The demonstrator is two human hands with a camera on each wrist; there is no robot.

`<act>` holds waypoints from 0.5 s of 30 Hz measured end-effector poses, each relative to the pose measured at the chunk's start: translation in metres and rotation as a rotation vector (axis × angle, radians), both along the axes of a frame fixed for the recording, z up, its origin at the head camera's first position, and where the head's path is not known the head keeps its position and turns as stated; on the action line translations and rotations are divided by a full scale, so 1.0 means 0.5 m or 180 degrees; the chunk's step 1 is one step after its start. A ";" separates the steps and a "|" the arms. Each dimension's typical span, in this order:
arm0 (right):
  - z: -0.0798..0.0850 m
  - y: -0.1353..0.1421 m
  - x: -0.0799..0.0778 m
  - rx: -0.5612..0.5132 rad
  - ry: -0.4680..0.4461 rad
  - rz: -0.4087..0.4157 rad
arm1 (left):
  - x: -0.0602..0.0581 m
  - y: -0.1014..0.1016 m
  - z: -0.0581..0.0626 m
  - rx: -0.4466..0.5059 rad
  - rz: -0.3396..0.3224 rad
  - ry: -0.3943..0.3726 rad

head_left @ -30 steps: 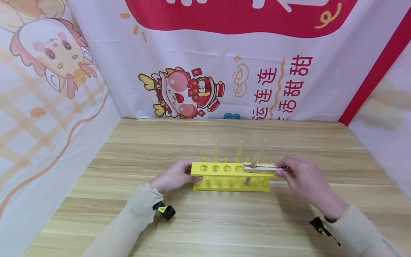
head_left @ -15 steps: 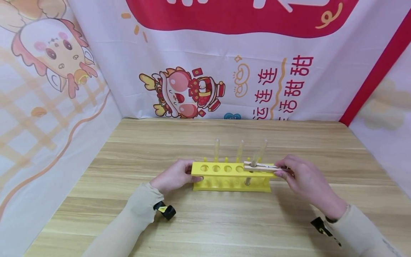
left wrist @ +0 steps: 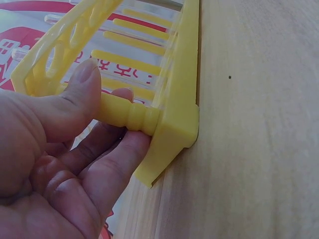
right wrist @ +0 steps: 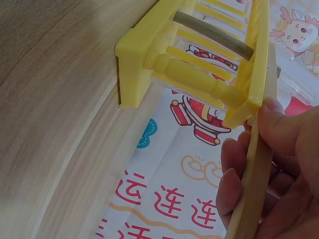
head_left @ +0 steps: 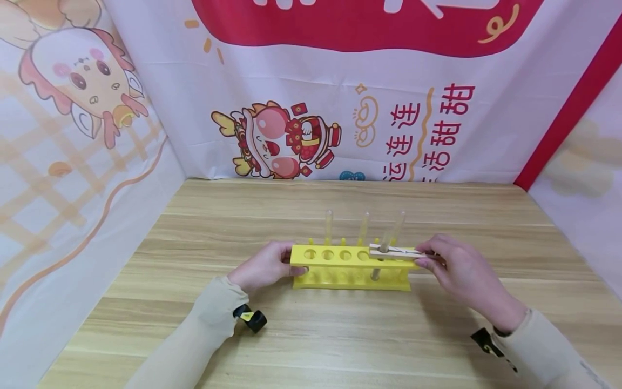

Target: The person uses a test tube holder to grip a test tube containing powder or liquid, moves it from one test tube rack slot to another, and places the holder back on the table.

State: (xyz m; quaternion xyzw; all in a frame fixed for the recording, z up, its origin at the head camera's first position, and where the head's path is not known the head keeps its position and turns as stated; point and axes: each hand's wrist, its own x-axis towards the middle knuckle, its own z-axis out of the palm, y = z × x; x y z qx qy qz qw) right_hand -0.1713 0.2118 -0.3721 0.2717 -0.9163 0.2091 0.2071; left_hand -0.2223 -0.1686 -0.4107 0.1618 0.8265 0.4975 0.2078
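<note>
A yellow test tube rack [head_left: 340, 263] stands on the table. My left hand [head_left: 262, 267] grips its left end; the left wrist view shows thumb and fingers around the end post [left wrist: 117, 110]. With my right hand [head_left: 464, 273] I hold a wooden test tube clamp [head_left: 400, 255] by its handle end. The clamp lies across the rack's top, its jaws around a test tube [head_left: 375, 274]. That tube passes down through a hole near the right end, slightly tilted, and looks greyish inside the rack [right wrist: 214, 35]. What fills it is unclear.
Clear test tubes [head_left: 328, 227] stand upside down along the back of the rack, among short yellow pegs [head_left: 343, 241]. The wooden table [head_left: 340, 335] meets a printed cloth [head_left: 311, 70] behind, and more cloth hangs at both sides.
</note>
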 end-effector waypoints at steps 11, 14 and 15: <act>0.005 0.001 -0.001 0.0010 0.0057 0.0052 | -0.001 0.000 -0.001 -0.0020 0.0003 -0.0007; 0.008 0.001 0.000 0.0014 0.0096 0.0067 | 0.001 0.000 0.001 -0.0020 0.0005 -0.0004; 0.009 0.001 0.000 0.0017 0.0102 0.0069 | 0.001 0.000 0.001 -0.0020 0.0005 0.0001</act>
